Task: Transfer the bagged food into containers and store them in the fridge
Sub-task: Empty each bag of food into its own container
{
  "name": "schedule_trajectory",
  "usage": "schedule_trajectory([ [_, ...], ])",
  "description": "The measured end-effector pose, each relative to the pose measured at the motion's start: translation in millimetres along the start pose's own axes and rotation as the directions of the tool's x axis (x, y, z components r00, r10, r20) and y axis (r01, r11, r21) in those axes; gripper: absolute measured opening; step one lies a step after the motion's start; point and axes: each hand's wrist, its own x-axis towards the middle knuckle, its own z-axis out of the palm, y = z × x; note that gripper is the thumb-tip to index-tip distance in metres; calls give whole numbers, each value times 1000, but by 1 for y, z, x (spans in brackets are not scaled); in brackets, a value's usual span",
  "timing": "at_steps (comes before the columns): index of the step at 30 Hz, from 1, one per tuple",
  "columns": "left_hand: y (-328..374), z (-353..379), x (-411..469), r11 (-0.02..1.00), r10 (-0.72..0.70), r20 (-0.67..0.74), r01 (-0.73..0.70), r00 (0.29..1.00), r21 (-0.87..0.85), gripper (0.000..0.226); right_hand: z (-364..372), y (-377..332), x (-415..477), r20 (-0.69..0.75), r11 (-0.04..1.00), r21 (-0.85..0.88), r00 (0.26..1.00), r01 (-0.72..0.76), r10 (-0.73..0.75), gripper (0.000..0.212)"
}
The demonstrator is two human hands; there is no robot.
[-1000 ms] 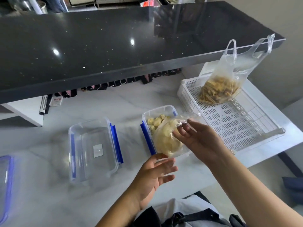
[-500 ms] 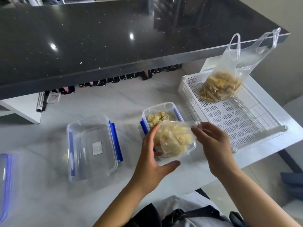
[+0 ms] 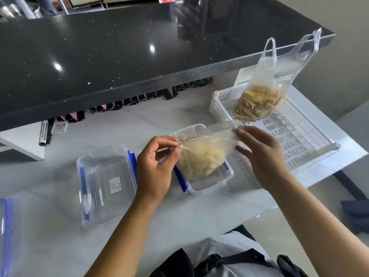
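Observation:
A clear bag of pale yellow food [image 3: 201, 156] hangs over an open clear container [image 3: 223, 179] with blue latches on the white counter. My left hand [image 3: 157, 166] pinches the bag's left edge. My right hand [image 3: 261, 156] pinches its right corner, so the bag is stretched between both hands. The bag hides most of the container's inside. A second clear bag with brownish sticks of food [image 3: 259, 100] sits in a white perforated tray [image 3: 299, 140] to the right.
A clear container with blue latches [image 3: 105, 182] lies left of my left hand. Another blue-edged clear piece [image 3: 6, 232] shows at the far left edge. A black raised countertop [image 3: 139, 52] overhangs the back, with small dark items lined beneath it.
My left hand rose from below the bag and took hold of its left edge. My right hand moved right, stretching the bag over the container.

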Motion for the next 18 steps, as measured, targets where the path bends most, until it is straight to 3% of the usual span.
schedule_trajectory([
  [1, -4, 1, -1, 998, -57, 24, 56, 998, 6, 26, -2, 8, -1, 49, 998, -44, 998, -40, 42, 39],
  [3, -18, 0, -7, 983, -184, 122, 183, 975, 16, 67, -7, 25, -7, 123, 979, -194, 989, -55, 80, 70],
  [5, -31, 0, -19, 961, -275, 210, 271, 938, 51, 88, -12, 37, -12, 174, 957, -287, 981, -31, 84, 65],
  [6, -35, 2, -26, 957, -290, 224, 278, 930, 84, 84, -15, 40, -13, 189, 957, -288, 978, -31, 88, 57],
  [8, -44, 4, -33, 966, -252, 181, 234, 951, 113, 56, -16, 41, -14, 202, 969, -244, 976, -30, 80, 38],
  [10, -43, 4, -31, 976, -187, 121, 171, 975, 135, 24, -13, 40, -13, 130, 976, -220, 991, -11, 41, 14],
  [11, -40, 4, -26, 980, -165, 104, 152, 981, 127, 19, -11, 37, -11, 88, 978, -207, 996, -6, 24, 7],
  [14, -22, 5, -5, 981, -185, 68, 188, 980, -48, 23, -5, 19, 0, 40, 993, -115, 999, 23, -19, 5],
  [18, -11, 6, 12, 971, -187, 64, 195, 980, -139, 17, 1, 2, 4, 89, 999, -4, 995, 36, -35, 32],
])
